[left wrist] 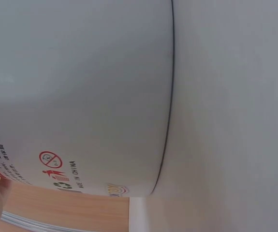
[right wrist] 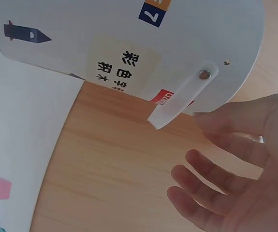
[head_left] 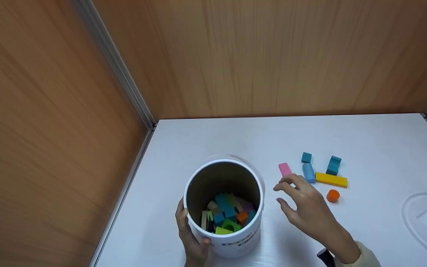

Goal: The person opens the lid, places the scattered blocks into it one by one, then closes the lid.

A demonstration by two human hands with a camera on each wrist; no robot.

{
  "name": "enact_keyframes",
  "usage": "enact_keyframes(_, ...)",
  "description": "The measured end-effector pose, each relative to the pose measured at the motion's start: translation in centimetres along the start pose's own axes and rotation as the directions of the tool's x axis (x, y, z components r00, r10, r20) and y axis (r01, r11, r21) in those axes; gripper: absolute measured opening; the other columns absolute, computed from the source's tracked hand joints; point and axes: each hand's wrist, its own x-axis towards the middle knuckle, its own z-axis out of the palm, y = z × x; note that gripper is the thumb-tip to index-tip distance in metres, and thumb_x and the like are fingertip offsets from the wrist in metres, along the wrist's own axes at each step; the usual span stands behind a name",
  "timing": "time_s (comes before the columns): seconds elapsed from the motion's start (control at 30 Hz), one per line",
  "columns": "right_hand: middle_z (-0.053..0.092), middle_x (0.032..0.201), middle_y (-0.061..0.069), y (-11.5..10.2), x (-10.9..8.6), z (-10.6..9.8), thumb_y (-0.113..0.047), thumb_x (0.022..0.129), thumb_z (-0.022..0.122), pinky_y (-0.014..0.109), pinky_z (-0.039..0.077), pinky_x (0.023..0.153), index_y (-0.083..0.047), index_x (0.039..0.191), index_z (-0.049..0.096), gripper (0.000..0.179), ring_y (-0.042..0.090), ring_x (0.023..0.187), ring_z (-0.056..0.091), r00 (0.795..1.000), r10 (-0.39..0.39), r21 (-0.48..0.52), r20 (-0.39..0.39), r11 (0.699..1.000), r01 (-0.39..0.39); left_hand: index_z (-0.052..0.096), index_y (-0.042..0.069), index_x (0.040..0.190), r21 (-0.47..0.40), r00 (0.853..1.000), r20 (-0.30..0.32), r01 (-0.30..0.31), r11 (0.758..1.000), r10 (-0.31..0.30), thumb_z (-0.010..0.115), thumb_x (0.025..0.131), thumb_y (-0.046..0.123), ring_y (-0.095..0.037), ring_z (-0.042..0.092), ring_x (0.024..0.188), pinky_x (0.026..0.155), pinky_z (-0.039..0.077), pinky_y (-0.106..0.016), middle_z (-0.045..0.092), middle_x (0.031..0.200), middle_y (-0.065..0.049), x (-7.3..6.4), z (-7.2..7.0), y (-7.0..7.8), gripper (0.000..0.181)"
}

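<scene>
While the white bucket (head_left: 235, 248), marked "MADE IN CHINA", "7" and "彩色", stands on the table (head_left: 206, 137) with blocks (head_left: 219, 218) inside, the left hand (head_left: 192, 243) grips its side and the right hand (head_left: 306, 209), fingers spread and loosely bent, hangs near a pink block (head_left: 284, 169).

Grips with the left hand (head_left: 194, 245) at the bottom of the head view, just left of centre, with thumb (head_left: 205, 243) parted from fingers (head_left: 180, 218). Holds the right hand (head_left: 304, 207) in the lower right, with fingers loosely bent and pointing toward the left. Slants the right wrist (head_left: 341, 243) toward the bottom edge.
</scene>
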Motion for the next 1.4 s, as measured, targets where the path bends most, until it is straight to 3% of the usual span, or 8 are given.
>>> enact_keyframes(0.47,0.060,0.099,0.007,3.2,-0.8,0.8,-0.002,0.068,0.081,0.043,0.056,0.071,-0.013,0.092,0.067,0.030,0.023,0.087,0.056,0.997,0.080,-0.099,-0.005,0.992,-0.080,0.023,0.000,0.136,0.032,0.999,0.010,0.042,0.999,-0.043,0.046,0.089,0.062,-0.034,0.030,0.133,0.111,0.026,-0.034,0.023,0.146,-0.025,0.0,0.0,0.1,0.082)
enact_keyframes(0.73,0.058,0.097,0.008,5.0,-1.5,1.3,-0.003,0.069,0.081,0.038,0.055,0.065,-0.011,0.092,0.067,0.028,0.023,0.082,0.052,0.987,0.157,-0.125,0.020,0.980,-0.153,0.021,-0.001,0.137,0.023,1.000,0.004,0.017,1.000,-0.017,0.046,0.090,0.061,-0.034,0.030,0.133,0.111,0.026,-0.034,0.023,0.146,-0.027,0.0,-0.1,-0.1,0.081)
enact_keyframes(1.23,0.056,0.104,0.019,7.8,-2.0,1.2,-0.003,0.071,0.079,0.048,0.054,0.065,-0.005,0.097,0.066,0.029,0.033,0.088,0.053,0.971,0.236,-0.154,0.037,0.961,-0.228,0.020,-0.001,0.137,0.048,1.000,0.010,0.012,0.999,-0.013,0.045,0.091,0.060,-0.034,0.030,0.133,0.111,0.026,-0.034,0.023,0.145,-0.027,-0.2,-0.1,-0.3,0.081)
enact_keyframes(1.4,0.055,0.103,0.021,8.7,-2.3,1.3,-0.001,0.071,0.078,0.044,0.052,0.059,-0.004,0.100,0.065,0.031,0.032,0.081,0.052,0.962,0.270,-0.164,0.036,0.951,-0.261,0.020,0.000,0.138,0.051,1.000,0.004,0.025,0.998,-0.026,0.046,0.090,0.060,-0.033,0.030,0.132,0.111,0.025,-0.033,0.023,0.146,-0.026,-0.2,-0.1,-0.3,0.081)
